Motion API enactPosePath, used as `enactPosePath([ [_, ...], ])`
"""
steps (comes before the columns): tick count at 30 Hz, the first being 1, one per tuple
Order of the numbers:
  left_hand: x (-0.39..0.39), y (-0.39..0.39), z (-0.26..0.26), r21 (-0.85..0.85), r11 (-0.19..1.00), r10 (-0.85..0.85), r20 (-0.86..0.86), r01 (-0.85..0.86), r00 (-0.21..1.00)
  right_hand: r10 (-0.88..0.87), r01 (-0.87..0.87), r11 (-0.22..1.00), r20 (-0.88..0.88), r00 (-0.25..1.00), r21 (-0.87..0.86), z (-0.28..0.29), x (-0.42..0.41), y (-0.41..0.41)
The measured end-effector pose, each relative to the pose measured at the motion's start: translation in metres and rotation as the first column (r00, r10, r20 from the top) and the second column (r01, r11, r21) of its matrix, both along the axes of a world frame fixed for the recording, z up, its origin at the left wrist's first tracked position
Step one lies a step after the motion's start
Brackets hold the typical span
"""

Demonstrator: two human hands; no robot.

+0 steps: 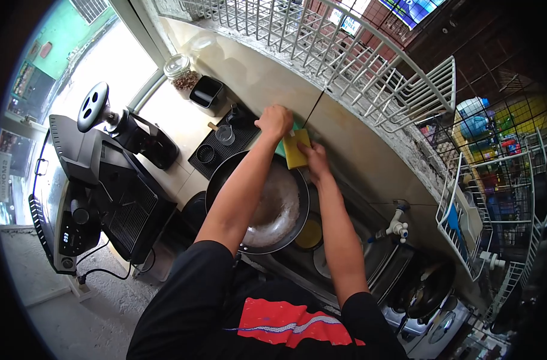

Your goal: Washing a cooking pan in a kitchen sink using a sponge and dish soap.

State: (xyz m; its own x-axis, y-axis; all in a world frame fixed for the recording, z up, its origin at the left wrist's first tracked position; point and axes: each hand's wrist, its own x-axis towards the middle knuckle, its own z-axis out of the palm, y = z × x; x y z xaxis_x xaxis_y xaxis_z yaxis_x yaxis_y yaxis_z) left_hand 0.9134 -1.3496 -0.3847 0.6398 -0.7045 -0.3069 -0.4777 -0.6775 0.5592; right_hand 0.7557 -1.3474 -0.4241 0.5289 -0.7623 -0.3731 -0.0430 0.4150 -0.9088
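Observation:
My right hand [317, 163] grips a yellow block that looks like a sponge [297, 149], thumb on its face. Just beyond it my left hand [275, 121] is curled, back upward, at the tiled wall. A green thing [280, 147] shows beside the yellow block and below my left hand; whether that hand holds it is hidden. Under my forearms a large round pan [273, 211] with a worn, wet-looking inside sits at the left end of the metal sink [345, 220]. Right of the pan, a dish with a yellowish inside [308, 234] lies in the sink.
A tap [397, 225] juts from the wall at right. On the left stand an espresso machine [116, 202], a coffee grinder [143, 139] and a black mat [202, 168] bearing small cups. White wire racks [345, 58] run along the wall top. Dark pans [429, 288] rest on a stove.

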Motion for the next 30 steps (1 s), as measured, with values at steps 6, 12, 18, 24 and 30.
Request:
enactPosePath([
  [6,0.004,-0.006,-0.008,0.011,1.000,0.015,0.078,-0.016,0.997,-0.024,0.024,0.999,0.030,0.999,0.021,-0.001,0.002,0.003],
  [12,0.011,-0.017,-0.030,0.005,0.994,-0.112,0.043,0.112,0.993,-0.063,0.059,0.997,0.078,0.995,0.057,-0.008,-0.001,0.006],
  [18,-0.001,-0.003,-0.006,0.008,1.000,-0.013,0.076,0.012,0.997,-0.041,0.039,0.999,0.064,0.997,0.031,-0.006,0.001,0.002],
  [24,0.000,-0.006,0.004,0.005,1.000,0.002,0.031,-0.002,1.000,-0.100,0.102,0.995,0.081,0.992,-0.016,-0.004,0.000,0.007],
  [30,-0.004,-0.001,-0.002,-0.045,0.999,-0.009,0.165,0.017,0.986,-0.026,0.025,1.000,0.061,0.998,0.016,-0.010,-0.002,0.001],
])
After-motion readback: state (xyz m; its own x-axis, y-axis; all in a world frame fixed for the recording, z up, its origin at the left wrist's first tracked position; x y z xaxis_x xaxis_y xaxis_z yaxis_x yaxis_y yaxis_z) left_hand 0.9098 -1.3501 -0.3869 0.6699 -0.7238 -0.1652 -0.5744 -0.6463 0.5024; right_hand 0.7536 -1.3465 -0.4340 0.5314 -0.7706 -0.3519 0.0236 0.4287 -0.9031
